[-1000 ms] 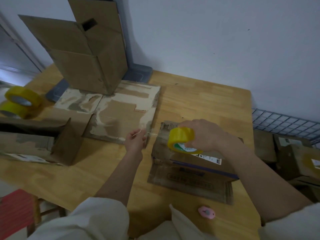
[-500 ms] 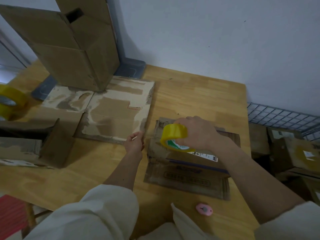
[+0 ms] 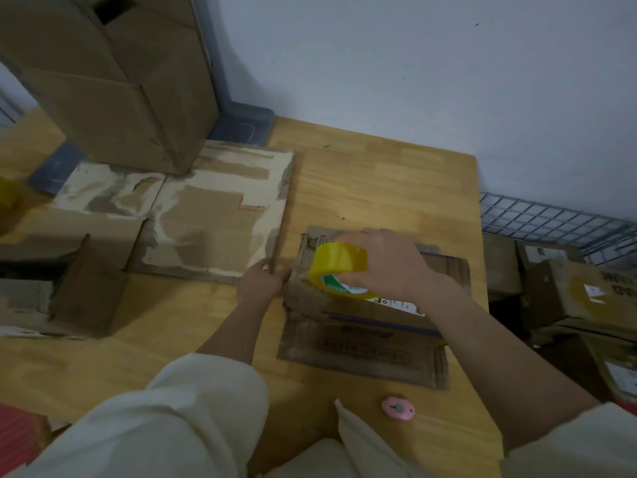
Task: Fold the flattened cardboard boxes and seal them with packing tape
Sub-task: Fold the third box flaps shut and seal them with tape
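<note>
My right hand (image 3: 386, 267) grips the yellow tape roll (image 3: 339, 267), fingers curled over it, holding it on top of the small cardboard box (image 3: 365, 315) that sits on the desk (image 3: 379, 177) in front of me. My left hand (image 3: 260, 282) is at the box's left edge, fingers curled as if pinching something there; what it pinches I cannot tell. A flattened cardboard sheet (image 3: 210, 215) lies just left of that hand, its right edge near the box. A large upright box (image 3: 113, 81) stands on the sheet's far end. A pink cutter (image 3: 397, 408) lies near the desk's near edge. Bare desk remains beyond the small box, up to the wall.
</note>
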